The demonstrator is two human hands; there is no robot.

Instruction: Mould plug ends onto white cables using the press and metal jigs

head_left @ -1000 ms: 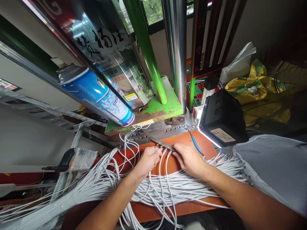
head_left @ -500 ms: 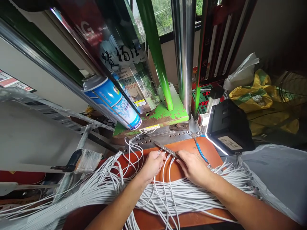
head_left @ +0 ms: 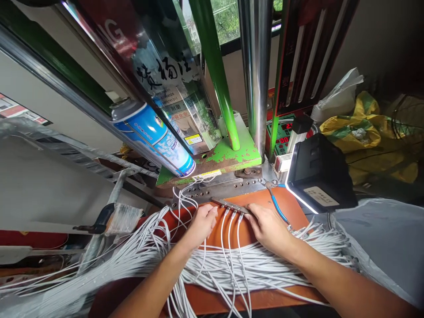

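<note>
My right hand (head_left: 270, 225) grips the right end of a narrow metal bar (head_left: 232, 206) between thumb and fingers. Three white cables (head_left: 229, 234) hang from the bar, their plug ends seated along its edge. Just left of them, my left hand (head_left: 202, 226) is closed, with another white cable (head_left: 204, 254) running down from under its fingers; that cable's tip is hidden. Below both hands a thick bundle of white cables (head_left: 261, 267) lies across an orange-brown work surface (head_left: 212, 238).
Blue-handled cutting pliers (head_left: 278, 205) lie right of my right hand. Behind stand a green press plate (head_left: 228, 161), a blue spray can (head_left: 159, 141) and a steel column (head_left: 256, 79). A black lamp (head_left: 321, 172) with a lit edge juts in at right.
My left hand has moved left, off the bar, and a third cable now hangs there. Another cable shows under my left hand. My right hand still grips the bar.
</note>
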